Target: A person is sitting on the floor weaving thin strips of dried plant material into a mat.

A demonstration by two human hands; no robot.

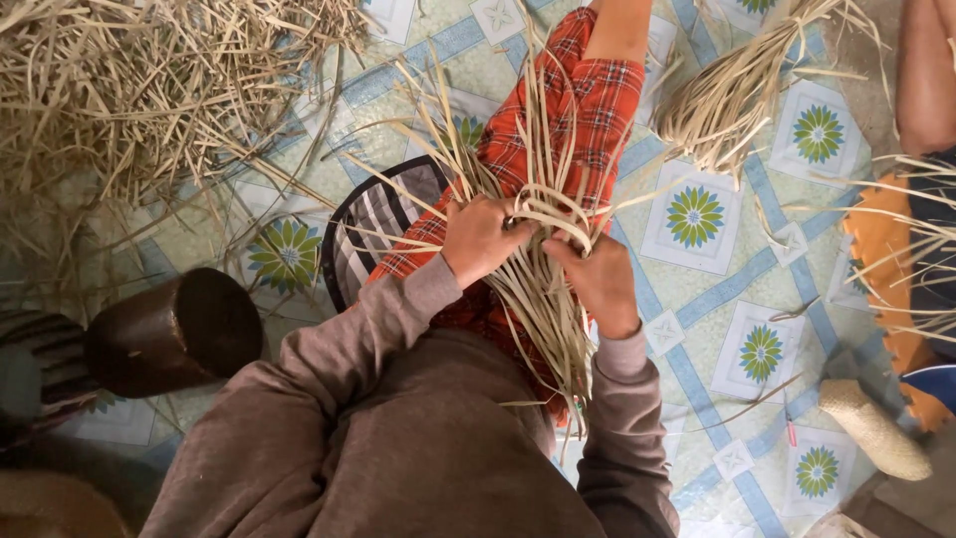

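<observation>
A bundle of pale dried reed strips (543,289) lies along my lap over my red plaid trousers (588,90), its loose ends fanning up past my knee. My left hand (480,237) is closed around the strips at the bundle's middle. My right hand (599,279) grips the same bundle just to the right, fingers wrapped around a folded band of strips. Both arms wear brown sleeves. The bundle's lower end hangs between my forearms.
A big heap of loose strips (139,90) fills the top left. A dark wooden cylinder (174,334) lies at left. A striped cushion (373,224) sits under my leg. Another tied bundle (732,95) and another person's leg (926,70) are at right, with a small woven piece (874,428) on the tiled floor.
</observation>
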